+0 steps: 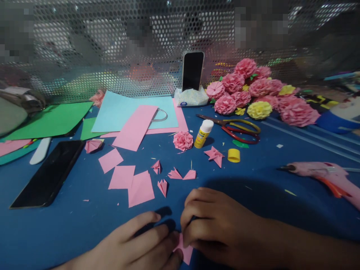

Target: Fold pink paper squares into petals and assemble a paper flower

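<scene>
Low in the view, a small folded piece of pink paper (pixel 186 252) lies between my hands, partly hidden by fingers. My left hand (pixel 140 240) pinches its left edge between thumb and fingertips. With bent fingers closed together, my right hand (pixel 216 221) holds it from the right and above. Just beyond lie small folded pink pieces (pixel 162 187) and three overlapping pink paper squares (pixel 120 176). Farther back are a pink paper flower (pixel 183 141), a pink star-shaped piece (pixel 215 156) and an upright glue stick (pixel 203 135) beside its yellow cap (pixel 233 155).
Scissors (pixel 239 129) with red and yellow handles lie behind the glue stick. A pink glue gun (pixel 323 170) rests at right, a dark phone (pixel 49 174) at left. Pink and yellow paper flowers (pixel 233 82) are heaped behind, near a perforated metal panel (pixel 118 56) and a propped-up phone (pixel 192 71).
</scene>
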Demonstrator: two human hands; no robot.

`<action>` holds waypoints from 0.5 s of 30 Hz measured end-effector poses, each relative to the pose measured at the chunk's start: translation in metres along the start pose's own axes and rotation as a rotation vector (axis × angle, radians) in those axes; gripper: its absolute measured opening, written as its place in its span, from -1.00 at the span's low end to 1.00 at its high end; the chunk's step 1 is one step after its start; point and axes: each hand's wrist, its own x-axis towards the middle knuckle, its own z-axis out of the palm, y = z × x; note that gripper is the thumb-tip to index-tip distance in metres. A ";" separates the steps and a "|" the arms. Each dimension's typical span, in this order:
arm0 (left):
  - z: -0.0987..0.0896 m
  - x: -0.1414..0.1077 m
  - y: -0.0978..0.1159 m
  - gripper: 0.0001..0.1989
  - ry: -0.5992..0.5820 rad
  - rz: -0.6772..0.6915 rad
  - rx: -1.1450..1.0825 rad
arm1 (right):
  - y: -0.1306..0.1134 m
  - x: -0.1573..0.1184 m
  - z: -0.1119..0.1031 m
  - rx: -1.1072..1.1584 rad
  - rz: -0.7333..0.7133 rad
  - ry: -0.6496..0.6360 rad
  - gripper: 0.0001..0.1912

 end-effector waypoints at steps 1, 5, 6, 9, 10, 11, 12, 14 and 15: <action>0.000 -0.001 0.000 -0.69 -0.006 0.005 0.004 | 0.000 0.000 0.000 0.000 0.002 -0.007 -0.90; -0.001 -0.001 0.000 -0.64 -0.016 0.020 0.022 | -0.001 0.000 0.000 0.003 0.016 -0.029 -0.90; -0.001 -0.001 0.000 -0.65 -0.009 0.018 0.027 | -0.001 0.000 0.000 0.005 0.017 -0.029 -0.90; -0.002 -0.001 0.000 -0.69 0.002 0.024 0.034 | 0.000 0.000 -0.001 0.007 0.014 -0.025 -0.90; -0.002 -0.001 0.000 -0.69 0.007 0.023 0.031 | 0.000 0.000 -0.001 0.009 0.009 -0.025 -0.89; -0.002 0.000 0.000 -0.69 0.012 0.016 0.026 | 0.000 0.000 -0.001 0.011 0.005 -0.026 -0.89; -0.002 0.000 0.000 -0.69 0.018 0.007 0.021 | 0.000 0.000 -0.001 0.012 0.002 -0.027 -0.89; -0.002 0.001 0.000 -0.72 0.027 -0.006 0.016 | 0.001 0.000 -0.001 0.010 -0.002 -0.028 -0.90; -0.002 0.001 0.000 -0.74 0.025 -0.010 0.019 | 0.001 0.000 -0.001 0.006 0.000 -0.029 -0.90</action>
